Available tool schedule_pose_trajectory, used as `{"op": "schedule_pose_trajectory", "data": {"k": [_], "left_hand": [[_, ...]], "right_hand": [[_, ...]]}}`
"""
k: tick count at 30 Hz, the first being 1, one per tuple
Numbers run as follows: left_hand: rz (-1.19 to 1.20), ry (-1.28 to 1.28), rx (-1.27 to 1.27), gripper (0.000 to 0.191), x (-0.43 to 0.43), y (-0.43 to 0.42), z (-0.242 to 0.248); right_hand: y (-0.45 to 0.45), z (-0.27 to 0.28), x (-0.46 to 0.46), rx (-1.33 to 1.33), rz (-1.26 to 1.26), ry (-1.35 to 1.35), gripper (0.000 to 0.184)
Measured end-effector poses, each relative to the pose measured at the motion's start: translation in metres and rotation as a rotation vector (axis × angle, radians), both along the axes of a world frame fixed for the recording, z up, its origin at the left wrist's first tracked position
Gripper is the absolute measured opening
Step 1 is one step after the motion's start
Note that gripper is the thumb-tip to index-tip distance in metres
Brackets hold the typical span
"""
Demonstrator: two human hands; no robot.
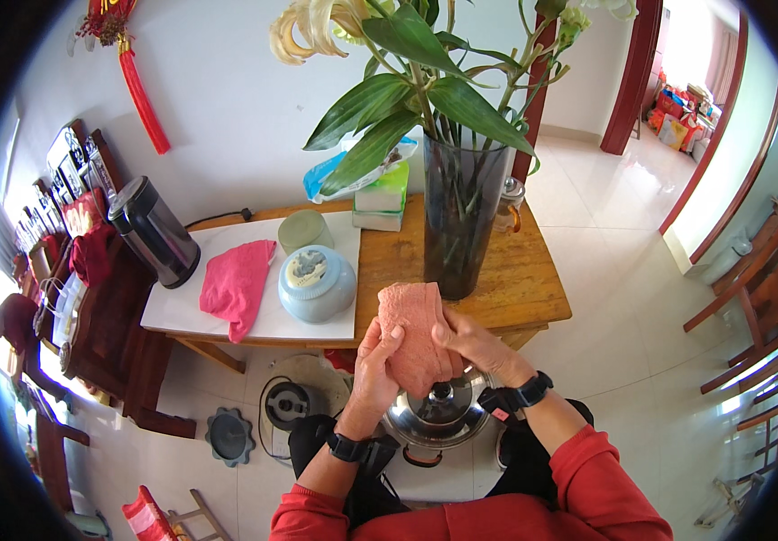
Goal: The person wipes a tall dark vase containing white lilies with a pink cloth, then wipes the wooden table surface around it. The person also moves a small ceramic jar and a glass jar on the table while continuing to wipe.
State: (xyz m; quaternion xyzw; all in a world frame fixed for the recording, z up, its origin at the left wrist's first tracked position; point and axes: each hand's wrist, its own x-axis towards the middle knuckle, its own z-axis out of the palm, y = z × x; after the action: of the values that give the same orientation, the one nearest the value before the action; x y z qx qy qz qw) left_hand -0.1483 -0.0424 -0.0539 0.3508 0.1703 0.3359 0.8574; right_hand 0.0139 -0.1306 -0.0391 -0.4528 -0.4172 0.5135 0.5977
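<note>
A folded salmon-pink towel [415, 338] is held up between my two hands, just in front of the wooden table [396, 267]. My left hand [377, 362] grips its left edge with the thumb on the front. On the right edge is my right hand [480, 341], thumb also on the cloth. Behind the towel a tall dark glass vase [463, 216] holds lilies. To the left, on a white board [321, 330], lie a bright pink cloth [237, 287], a light-blue round jar [317, 287] and a green round container [304, 230].
Below my hands a lidded steel pot [436, 429] stands on the floor. Left of it are a black-lidded appliance [289, 404] and a scalloped grey dish [229, 437]. A steel kettle [156, 233] stands at the table's left end. Tissue packs [381, 196] sit behind the vase.
</note>
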Motion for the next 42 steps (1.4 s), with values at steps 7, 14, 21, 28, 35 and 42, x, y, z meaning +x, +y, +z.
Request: {"op": "schedule_pose_trajectory", "data": {"k": [7,14,21,28,35,42], "left_hand": [[0.129,0.148,0.462,0.031,-0.001,0.012,-0.009],[0.246,0.262,0.61,0.041,-0.001,0.023,-0.022],[0.331,0.249,0.776,0.04,0.032,0.027,0.027],[0.467,0.104,1.017,0.062,0.109,0.074,0.122],[0.312,-0.02,1.064,0.042,0.156,0.099,0.159],[0.243,-0.102,0.924,0.038,0.161,0.082,0.163]], "right_hand": [[0.009,-0.007,-0.02,-0.037,-0.095,0.065,0.048],[-0.017,0.042,0.01,0.142,-0.617,-0.058,0.037],[-0.006,0.087,0.057,0.475,-0.985,-0.049,0.033],[0.031,0.132,0.076,0.495,-0.96,-0.027,0.045],[0.044,0.149,0.075,0.651,-0.974,-0.019,0.055],[0.049,0.142,0.119,0.579,-0.739,-0.334,0.055]]}}
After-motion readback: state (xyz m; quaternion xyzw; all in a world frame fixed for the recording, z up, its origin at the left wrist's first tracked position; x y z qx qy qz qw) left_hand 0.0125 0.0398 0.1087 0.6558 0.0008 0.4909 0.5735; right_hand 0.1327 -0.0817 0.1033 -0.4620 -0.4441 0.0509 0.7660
